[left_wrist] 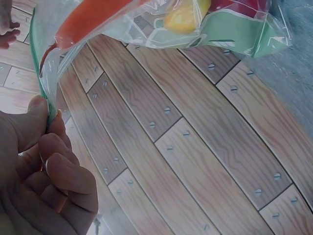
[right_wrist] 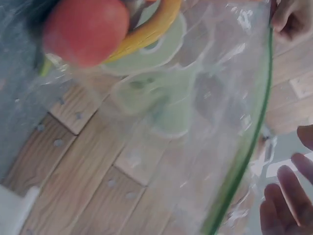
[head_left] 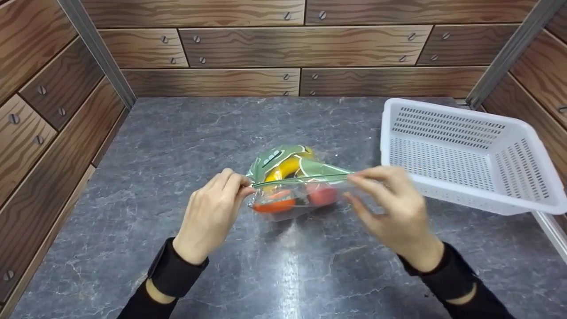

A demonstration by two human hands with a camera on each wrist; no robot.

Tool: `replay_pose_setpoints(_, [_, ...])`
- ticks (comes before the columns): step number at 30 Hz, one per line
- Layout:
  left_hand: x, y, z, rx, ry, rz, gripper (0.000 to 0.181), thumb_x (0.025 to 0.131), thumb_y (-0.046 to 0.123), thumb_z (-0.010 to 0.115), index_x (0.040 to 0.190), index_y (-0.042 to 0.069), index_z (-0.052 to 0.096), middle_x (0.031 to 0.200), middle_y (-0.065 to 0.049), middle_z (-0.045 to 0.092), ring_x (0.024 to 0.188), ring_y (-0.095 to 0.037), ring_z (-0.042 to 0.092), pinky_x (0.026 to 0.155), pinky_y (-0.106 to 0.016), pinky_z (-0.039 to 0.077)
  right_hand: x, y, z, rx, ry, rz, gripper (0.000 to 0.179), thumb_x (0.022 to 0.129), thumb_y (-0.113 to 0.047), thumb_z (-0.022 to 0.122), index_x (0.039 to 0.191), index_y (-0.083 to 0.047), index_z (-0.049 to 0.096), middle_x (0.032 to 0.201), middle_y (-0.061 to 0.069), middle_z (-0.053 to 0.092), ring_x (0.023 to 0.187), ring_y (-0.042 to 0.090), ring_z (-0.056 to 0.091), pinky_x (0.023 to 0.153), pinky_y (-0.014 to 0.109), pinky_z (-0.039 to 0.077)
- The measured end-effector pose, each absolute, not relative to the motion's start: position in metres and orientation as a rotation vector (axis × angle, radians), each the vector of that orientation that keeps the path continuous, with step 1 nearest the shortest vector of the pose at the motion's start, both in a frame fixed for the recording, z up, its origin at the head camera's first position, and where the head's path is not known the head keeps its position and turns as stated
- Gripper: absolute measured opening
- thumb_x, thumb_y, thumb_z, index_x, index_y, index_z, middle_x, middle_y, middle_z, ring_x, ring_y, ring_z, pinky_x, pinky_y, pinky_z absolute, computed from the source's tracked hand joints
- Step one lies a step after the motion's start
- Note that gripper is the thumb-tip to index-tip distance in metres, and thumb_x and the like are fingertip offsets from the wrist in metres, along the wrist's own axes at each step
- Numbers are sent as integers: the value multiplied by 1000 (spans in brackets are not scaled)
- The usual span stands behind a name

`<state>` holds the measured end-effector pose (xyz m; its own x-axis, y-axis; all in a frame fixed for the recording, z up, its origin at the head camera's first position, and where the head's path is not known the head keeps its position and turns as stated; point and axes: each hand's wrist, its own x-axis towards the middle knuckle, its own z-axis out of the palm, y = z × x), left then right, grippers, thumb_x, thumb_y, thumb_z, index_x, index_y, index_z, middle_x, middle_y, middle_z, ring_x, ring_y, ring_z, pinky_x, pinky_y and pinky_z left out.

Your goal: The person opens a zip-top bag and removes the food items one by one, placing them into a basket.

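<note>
the clear bag (head_left: 261, 170) is between my hands, thin, limp and probably slippery, its weight likely low with the banana (head_left: 285, 167); the green strip (head_left: 297, 180) seems the best hold. my left hand (head_left: 215, 210) pinches its left end; my right hand (head_left: 394, 210) reaches inward, fingertips by the other end, thumb spread apart.
</note>
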<state>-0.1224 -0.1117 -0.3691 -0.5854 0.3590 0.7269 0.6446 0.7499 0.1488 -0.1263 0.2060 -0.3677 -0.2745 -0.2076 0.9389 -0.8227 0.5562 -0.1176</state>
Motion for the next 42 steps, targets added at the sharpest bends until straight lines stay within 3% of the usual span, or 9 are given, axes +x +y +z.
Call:
replay_pose_setpoints(4, [-122, -111, -368, -756, -2244, -511, 15, 97, 18, 72, 96, 4, 67, 81, -4, 57, 66, -12, 50, 54, -23, 47, -128, 188, -366, 988, -1847, 625, 23, 97, -22, 76, 105, -1, 80, 95, 13, 74, 83, 28, 65, 77, 34, 55])
replay_pose_setpoints(11, [-119, -113, -366, -771, -2296, -524, 15, 98, 19, 72, 98, 6, 68, 84, -3, 59, 68, -12, 50, 55, -22, 45, -139, 184, -374, 971, -1981, 533, 17, 85, -4, 84, 101, -2, 81, 87, 9, 69, 75, 25, 57, 68, 34, 46])
replay_pose_setpoints(19, [-134, -100, -335, -968, -2448, -710, 39, 91, 43, 82, 106, 10, 67, 86, 0, 65, 74, -11, 58, 63, -23, 48, -140, 187, -376, 1003, -1992, 534, 6, 93, -5, 76, 98, -5, 79, 86, 6, 66, 73, 20, 53, 64, 29, 43])
replay_pose_setpoints(25, [-156, -62, -317, -1194, -2572, -665, 32, 99, 41, 74, 95, 11, 64, 80, 0, 66, 62, -8, 45, 55, -22, 37, -143, 185, -375, 1063, -1964, 512, 7, 89, -6, 78, 96, -7, 77, 87, 4, 66, 76, 19, 53, 67, 28, 44])
replay_pose_setpoints(29, [-161, -45, -315, -1314, -2657, -557, 26, 104, 34, 68, 95, 10, 67, 79, -3, 68, 63, -9, 44, 57, -23, 36, -146, 187, -377, 1103, -1950, 484, 11, 86, -8, 80, 96, -7, 75, 88, 4, 65, 76, 18, 51, 69, 28, 42])
replay_pose_setpoints(32, [-165, -40, -316, -1356, -2683, -537, 21, 106, 26, 65, 95, 9, 67, 77, -4, 67, 64, -10, 45, 59, -24, 38, -148, 191, -379, 1135, -1941, 449, 9, 93, -14, 77, 96, -7, 74, 86, 3, 64, 73, 17, 49, 66, 28, 40])
replay_pose_setpoints(36, [-168, -44, -316, -1321, -2703, -638, 16, 106, 18, 65, 94, 7, 64, 74, -2, 59, 62, -11, 42, 59, -24, 36, -146, 199, -384, 1181, -1919, 413, 25, 104, -27, 67, 86, -9, 69, 80, 0, 61, 66, 13, 46, 58, 25, 39])
replay_pose_setpoints(40, [-170, -52, -315, -1272, -2651, -732, 19, 106, 14, 64, 90, 6, 58, 69, 2, 43, 58, -11, 37, 58, -22, 29, -141, 207, -389, 1225, -1862, 376, 42, 107, -34, 60, 70, -14, 54, 69, -4, 53, 59, 10, 42, 51, 24, 37])
replay_pose_setpoints(42, [-172, -55, -315, -1250, -2584, -763, 19, 106, 12, 63, 90, 5, 56, 67, 2, 42, 57, -9, 36, 56, -21, 28, -139, 210, -391, 1246, -1816, 360, 48, 107, -35, 58, 65, -16, 46, 63, -5, 45, 56, 9, 36, 49, 23, 33])
